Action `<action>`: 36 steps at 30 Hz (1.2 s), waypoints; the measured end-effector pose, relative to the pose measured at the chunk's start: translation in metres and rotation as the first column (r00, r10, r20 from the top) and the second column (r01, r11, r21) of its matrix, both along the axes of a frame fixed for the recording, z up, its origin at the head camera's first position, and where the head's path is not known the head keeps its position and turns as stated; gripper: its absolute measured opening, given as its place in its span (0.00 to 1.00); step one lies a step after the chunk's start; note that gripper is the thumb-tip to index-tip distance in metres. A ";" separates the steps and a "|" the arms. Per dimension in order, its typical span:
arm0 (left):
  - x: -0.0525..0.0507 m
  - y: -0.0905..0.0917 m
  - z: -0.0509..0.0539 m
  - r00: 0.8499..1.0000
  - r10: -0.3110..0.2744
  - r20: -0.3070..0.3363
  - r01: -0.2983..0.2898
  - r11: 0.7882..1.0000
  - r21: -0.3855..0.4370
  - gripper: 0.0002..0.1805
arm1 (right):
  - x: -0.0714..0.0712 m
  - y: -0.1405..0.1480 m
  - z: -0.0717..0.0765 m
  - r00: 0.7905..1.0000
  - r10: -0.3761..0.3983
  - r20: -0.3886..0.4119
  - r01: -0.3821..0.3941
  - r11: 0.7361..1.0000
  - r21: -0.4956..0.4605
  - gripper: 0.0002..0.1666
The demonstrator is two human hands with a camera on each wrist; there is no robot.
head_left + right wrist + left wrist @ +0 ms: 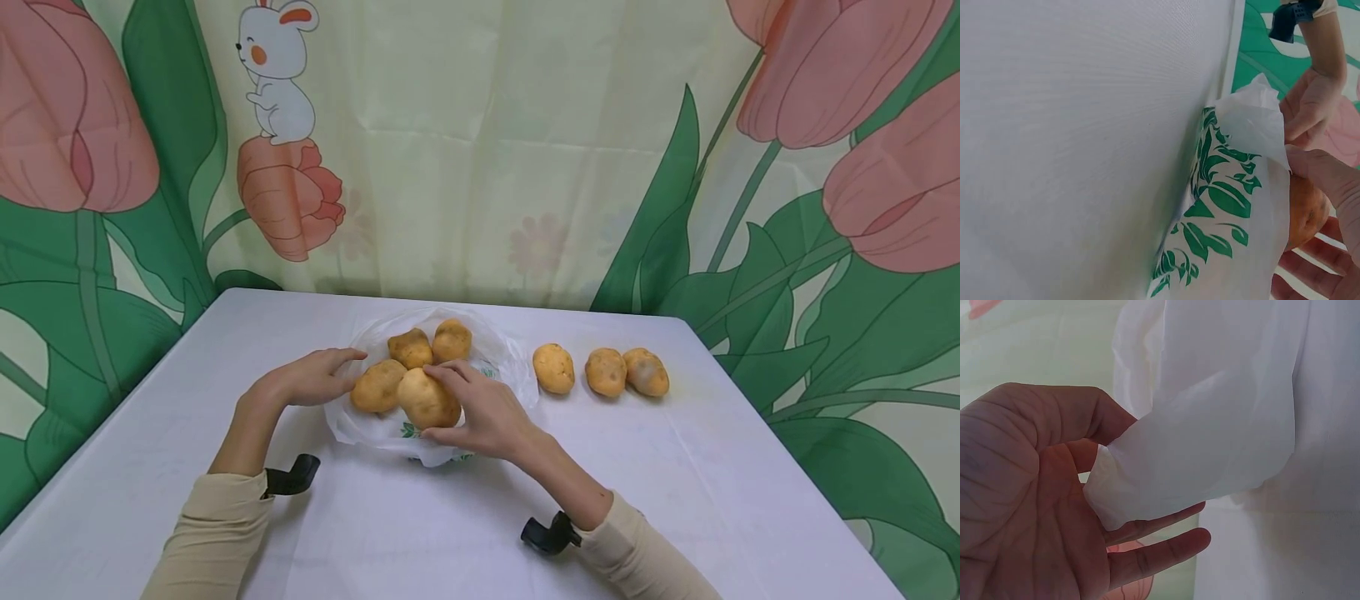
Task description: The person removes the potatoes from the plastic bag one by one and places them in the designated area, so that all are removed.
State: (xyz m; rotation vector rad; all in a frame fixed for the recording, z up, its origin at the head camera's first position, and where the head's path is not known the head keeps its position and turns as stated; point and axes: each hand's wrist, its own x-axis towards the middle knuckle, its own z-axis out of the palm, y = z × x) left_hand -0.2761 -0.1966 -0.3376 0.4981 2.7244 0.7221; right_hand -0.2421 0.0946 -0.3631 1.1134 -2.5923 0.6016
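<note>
A white plastic bag [347, 427] with green leaf print lies spread open on the table, with several potatoes in it. My right hand [491, 410] grips a potato [426, 400] over the bag's mouth, thumb on the near side and fingers across the far side. In the right wrist view, that potato [1307, 212] shows partly behind the bag's wall [1229, 194]. At the bag's left rim, my left hand [313, 379] has the plastic [1197, 450] between its thumb and fingers. Close beside it in the bag sits another potato [377, 386].
Right of the bag, one potato [553, 368] lies alone, and two more potatoes [606, 372] lie side by side. A white cloth covers the table [420, 542]. Behind it hangs a printed curtain [480, 167]. Each wrist wears a black camera [294, 477].
</note>
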 end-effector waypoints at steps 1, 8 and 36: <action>0.000 0.000 0.000 1.000 0.003 0.005 -0.003 1.000 0.000 0.32 | 0.001 0.002 0.000 1.000 -0.007 0.002 0.007 1.000 -0.011 0.46; 0.000 0.001 0.000 0.999 0.026 0.029 -0.026 1.000 -0.007 0.32 | 0.003 0.012 0.001 0.998 -0.065 -0.008 0.065 0.996 -0.061 0.47; 0.002 0.003 0.003 0.998 0.044 0.035 -0.044 0.999 -0.003 0.36 | 0.011 0.061 0.009 0.967 -0.253 -0.010 0.249 0.958 -0.144 0.47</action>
